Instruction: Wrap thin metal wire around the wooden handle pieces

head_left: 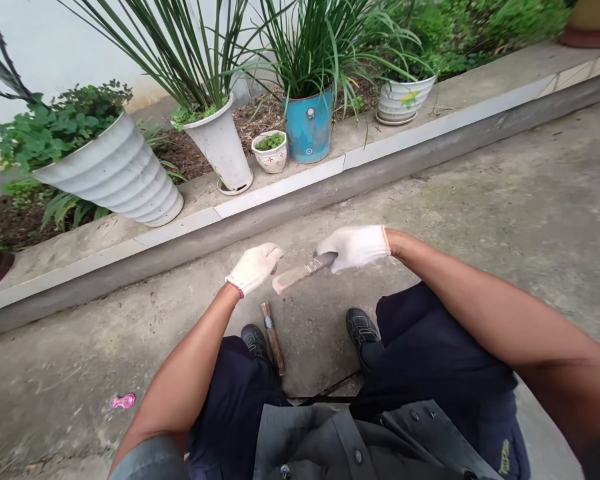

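My right hand (pixel 357 248), in a white glove, grips the dark end of a wooden-handled tool (pixel 291 278). Pale wire or cord is wound round the tool where wood meets the dark part; its kind is hidden by the hand. My left hand (pixel 254 267), also gloved, is closed with fingertips pinched just left of the tool. Whatever those fingertips hold, if anything, is too small to make out. On the concrete between my shoes lies a wooden stick (pixel 275 343) with a grey binding near its upper end.
A low tiled ledge (pixel 280 190) crosses ahead. On it stand a ribbed white pot (pixel 125 173), a tall white pot (pixel 223 150), a small patterned pot (pixel 271 160), a blue bucket (pixel 309 127) and another white pot (pixel 405 100). A pink object (pixel 124 400) lies at left.
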A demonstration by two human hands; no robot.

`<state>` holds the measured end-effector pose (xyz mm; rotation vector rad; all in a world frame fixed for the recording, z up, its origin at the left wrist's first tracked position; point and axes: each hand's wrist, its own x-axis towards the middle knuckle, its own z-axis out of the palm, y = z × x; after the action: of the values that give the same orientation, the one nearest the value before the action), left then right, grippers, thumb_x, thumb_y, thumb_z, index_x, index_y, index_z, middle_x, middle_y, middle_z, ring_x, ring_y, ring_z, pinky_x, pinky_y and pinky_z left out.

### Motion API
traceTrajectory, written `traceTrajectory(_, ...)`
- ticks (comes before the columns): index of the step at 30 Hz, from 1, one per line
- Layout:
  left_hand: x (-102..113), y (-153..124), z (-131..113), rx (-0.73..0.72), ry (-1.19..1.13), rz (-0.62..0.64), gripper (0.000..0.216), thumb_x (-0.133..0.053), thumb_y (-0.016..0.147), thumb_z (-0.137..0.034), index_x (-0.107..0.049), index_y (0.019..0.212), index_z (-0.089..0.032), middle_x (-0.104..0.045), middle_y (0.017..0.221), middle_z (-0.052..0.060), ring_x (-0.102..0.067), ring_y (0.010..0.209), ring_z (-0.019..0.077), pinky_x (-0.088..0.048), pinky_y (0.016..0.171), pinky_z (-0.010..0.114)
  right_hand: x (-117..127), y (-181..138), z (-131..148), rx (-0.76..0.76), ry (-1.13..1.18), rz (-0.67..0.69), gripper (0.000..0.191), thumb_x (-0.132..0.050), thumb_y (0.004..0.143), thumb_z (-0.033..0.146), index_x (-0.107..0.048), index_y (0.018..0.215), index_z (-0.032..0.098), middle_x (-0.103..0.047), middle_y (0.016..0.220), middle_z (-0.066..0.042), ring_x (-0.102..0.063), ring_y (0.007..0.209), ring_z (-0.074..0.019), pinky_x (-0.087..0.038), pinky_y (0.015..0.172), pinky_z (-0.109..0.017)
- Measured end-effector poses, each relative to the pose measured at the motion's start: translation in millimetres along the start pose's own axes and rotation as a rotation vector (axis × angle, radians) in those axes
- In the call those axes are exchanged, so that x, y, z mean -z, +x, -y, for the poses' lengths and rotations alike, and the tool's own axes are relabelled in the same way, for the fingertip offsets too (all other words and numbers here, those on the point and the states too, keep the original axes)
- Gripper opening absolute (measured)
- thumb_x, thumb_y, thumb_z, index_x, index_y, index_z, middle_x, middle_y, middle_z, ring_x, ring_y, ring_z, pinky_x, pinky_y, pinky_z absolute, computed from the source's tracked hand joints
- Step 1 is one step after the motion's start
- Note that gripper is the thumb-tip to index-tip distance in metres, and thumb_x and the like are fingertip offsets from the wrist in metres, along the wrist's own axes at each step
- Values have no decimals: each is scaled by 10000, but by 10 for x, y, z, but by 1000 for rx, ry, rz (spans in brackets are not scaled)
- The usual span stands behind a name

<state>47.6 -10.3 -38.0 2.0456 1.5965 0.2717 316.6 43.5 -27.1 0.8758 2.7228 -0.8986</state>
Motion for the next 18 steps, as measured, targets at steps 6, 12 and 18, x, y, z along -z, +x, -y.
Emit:
traceTrajectory(6,-160,-57,-230,-33,-178,125,418,-359,974,-427,-629,757,-194,-683,731,-5,-619,708,151,-440,744,261,205,-11,70,-216,133,-415,312,-603,791,472,-644,904,185,-597,722,10,-501,646,-136,-308,581,-258)
traceTrajectory(12,-225,-124,-403,-53,-119,282,421,-366,975,-459,-652,806,-202,-672,720,-23,-588,658,145,-413,668,259,195,86,-188,-524,-54,-624,274,-545,847,404,-649,982,189,-654,796,-62,-575,697,-196,-351,606,-291)
traceTrajectory(18,-62,-171,-375,-97,-39,197,421,-346,986,-462,-673,899,-211,-634,687,-36,-586,666,144,-394,655,253,53,146,-314,-555,-366,-325,296,-600,744,170,-693,1025,165,-701,929,-148,-645,828,-277,-413,693,-348)
